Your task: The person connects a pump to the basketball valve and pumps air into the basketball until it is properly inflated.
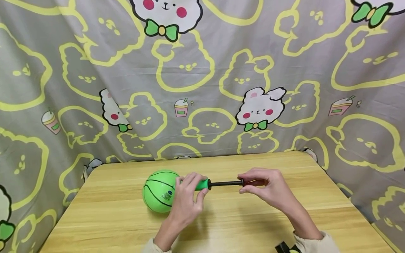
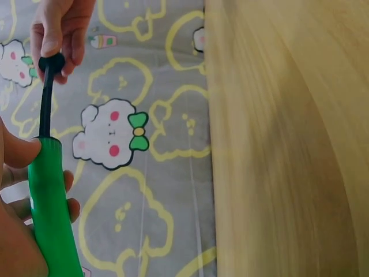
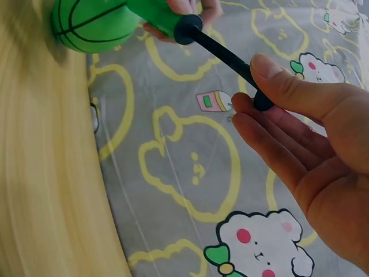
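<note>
A small hand pump with a green barrel [image 2: 53,196] and a black rod [image 1: 226,183] lies level between the two hands, its rod drawn out. My left hand [image 1: 186,198] grips the barrel, with fingers curled round it in the left wrist view. Between thumb and fingers, my right hand [image 1: 267,184] pinches the black knob [image 3: 263,101] at the rod's end. Just left of the left hand sits a green ball [image 1: 159,191] with black basketball lines and a small printed picture. The pump's far end meets the ball behind the left hand, where the joint is hidden.
The wooden table [image 1: 110,218] spans the space under both hands. Behind and beside it hangs a grey curtain [image 1: 215,77] printed with cartoon animals. Near the right sleeve, a small black object [image 1: 282,247] shows at the bottom edge.
</note>
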Demonstrator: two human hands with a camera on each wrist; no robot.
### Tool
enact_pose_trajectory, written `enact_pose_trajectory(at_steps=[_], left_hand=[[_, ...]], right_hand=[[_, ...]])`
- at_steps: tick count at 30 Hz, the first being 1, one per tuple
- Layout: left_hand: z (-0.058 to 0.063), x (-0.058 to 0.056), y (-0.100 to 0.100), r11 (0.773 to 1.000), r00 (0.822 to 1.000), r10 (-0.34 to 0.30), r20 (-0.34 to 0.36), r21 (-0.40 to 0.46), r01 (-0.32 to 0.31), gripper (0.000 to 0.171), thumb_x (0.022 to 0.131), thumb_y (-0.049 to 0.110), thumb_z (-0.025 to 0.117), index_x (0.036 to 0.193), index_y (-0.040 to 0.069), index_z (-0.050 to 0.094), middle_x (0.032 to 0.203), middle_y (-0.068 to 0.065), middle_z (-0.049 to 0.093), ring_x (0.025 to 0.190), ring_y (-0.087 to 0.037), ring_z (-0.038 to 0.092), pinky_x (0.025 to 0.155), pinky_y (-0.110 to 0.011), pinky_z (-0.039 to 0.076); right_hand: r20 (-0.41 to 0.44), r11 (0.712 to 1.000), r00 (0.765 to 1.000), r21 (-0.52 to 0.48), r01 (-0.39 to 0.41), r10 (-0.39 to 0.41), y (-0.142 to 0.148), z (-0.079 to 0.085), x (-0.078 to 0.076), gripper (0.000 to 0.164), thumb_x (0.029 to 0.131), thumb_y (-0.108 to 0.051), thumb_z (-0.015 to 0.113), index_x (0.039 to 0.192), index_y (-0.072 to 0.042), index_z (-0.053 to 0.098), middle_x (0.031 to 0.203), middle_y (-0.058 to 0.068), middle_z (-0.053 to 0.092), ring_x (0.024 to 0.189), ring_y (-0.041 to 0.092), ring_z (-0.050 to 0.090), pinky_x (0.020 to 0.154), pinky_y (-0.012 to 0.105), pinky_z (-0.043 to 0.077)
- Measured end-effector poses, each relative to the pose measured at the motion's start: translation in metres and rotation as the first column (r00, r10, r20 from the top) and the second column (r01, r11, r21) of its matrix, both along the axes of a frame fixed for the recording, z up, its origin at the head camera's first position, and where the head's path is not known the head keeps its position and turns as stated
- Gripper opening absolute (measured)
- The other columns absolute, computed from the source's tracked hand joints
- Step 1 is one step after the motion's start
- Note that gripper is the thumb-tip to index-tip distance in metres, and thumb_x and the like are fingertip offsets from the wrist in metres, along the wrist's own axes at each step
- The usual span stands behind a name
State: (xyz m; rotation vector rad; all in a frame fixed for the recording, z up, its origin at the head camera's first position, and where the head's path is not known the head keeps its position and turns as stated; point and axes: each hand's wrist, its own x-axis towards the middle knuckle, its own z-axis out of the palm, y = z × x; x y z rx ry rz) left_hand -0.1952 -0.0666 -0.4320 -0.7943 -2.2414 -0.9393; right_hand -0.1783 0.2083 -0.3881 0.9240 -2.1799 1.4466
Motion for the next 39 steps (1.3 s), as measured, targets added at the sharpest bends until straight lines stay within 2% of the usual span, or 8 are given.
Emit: enact_pose_trajectory(at_steps=[7, 15, 23, 30, 35, 39], left_hand=[[-0.001, 0.003, 0.005, 1.000, 1.000, -0.001, 0.001, -0.020, 0.001, 0.024, 0.085, 0.014, 0.071, 0.109, 0.016, 0.068, 0.104, 0.002, 0.069, 0.098, -0.016, 0.063, 0.093, -0.047, 0.038], [-0.002, 0.006, 0.012, 0.999, 1.000, -0.012, -0.009, -0.034, 0.012, 0.024, 0.085, 0.015, 0.071, 0.109, 0.016, 0.068, 0.104, 0.002, 0.068, 0.099, -0.016, 0.063, 0.093, -0.047, 0.038], [-0.004, 0.009, 0.016, 0.998, 0.999, -0.040, 0.006, -0.047, 0.040, 0.023, 0.087, 0.016, 0.070, 0.109, 0.017, 0.067, 0.104, 0.004, 0.067, 0.099, -0.014, 0.063, 0.090, -0.044, 0.038], [-0.005, 0.012, 0.016, 0.998, 0.998, -0.058, 0.039, -0.025, 0.059, 0.023, 0.088, 0.016, 0.073, 0.109, 0.018, 0.066, 0.105, 0.006, 0.066, 0.098, -0.012, 0.063, 0.089, -0.043, 0.038], [-0.003, 0.012, 0.014, 0.998, 0.996, -0.058, 0.062, -0.026, 0.059, 0.022, 0.090, 0.018, 0.073, 0.112, 0.018, 0.067, 0.108, 0.006, 0.067, 0.101, -0.011, 0.063, 0.091, -0.043, 0.039], [0.000, 0.009, 0.007, 0.999, 0.998, -0.032, 0.050, -0.017, 0.033, 0.022, 0.090, 0.018, 0.073, 0.112, 0.018, 0.068, 0.109, 0.005, 0.069, 0.101, -0.012, 0.064, 0.092, -0.044, 0.040]], right_hand=[[-0.007, 0.999, 1.000, -0.023, -0.029, 0.028, -0.014, -0.008, -0.003, 0.033, 0.076, 0.003, 0.086, 0.107, -0.003, 0.078, 0.096, 0.011, 0.076, 0.080, 0.019, 0.075, 0.067, 0.032, 0.060], [-0.011, 0.998, 0.999, -0.047, -0.039, 0.039, -0.030, -0.017, -0.004, 0.031, 0.076, 0.001, 0.086, 0.106, -0.001, 0.078, 0.095, 0.012, 0.076, 0.080, 0.021, 0.076, 0.067, 0.032, 0.060], [-0.020, 0.999, 0.999, -0.023, -0.034, 0.033, -0.042, -0.023, -0.004, 0.029, 0.078, -0.004, 0.086, 0.106, -0.004, 0.079, 0.094, 0.004, 0.076, 0.082, 0.016, 0.075, 0.067, 0.031, 0.060], [0.068, 0.998, 0.996, 0.035, -0.053, 0.051, -0.037, -0.017, 0.000, 0.026, 0.082, -0.009, 0.085, 0.107, -0.011, 0.078, 0.096, 0.000, 0.075, 0.086, 0.015, 0.075, 0.069, 0.031, 0.060], [0.064, 0.997, 0.996, 0.040, -0.072, 0.069, -0.024, -0.009, 0.002, 0.026, 0.083, -0.005, 0.085, 0.107, -0.011, 0.077, 0.096, 0.001, 0.075, 0.084, 0.018, 0.076, 0.069, 0.033, 0.061], [0.066, 0.998, 0.996, 0.023, -0.061, 0.059, -0.014, -0.003, 0.003, 0.028, 0.082, -0.002, 0.084, 0.108, -0.012, 0.077, 0.097, 0.002, 0.074, 0.083, 0.022, 0.076, 0.070, 0.034, 0.061]])
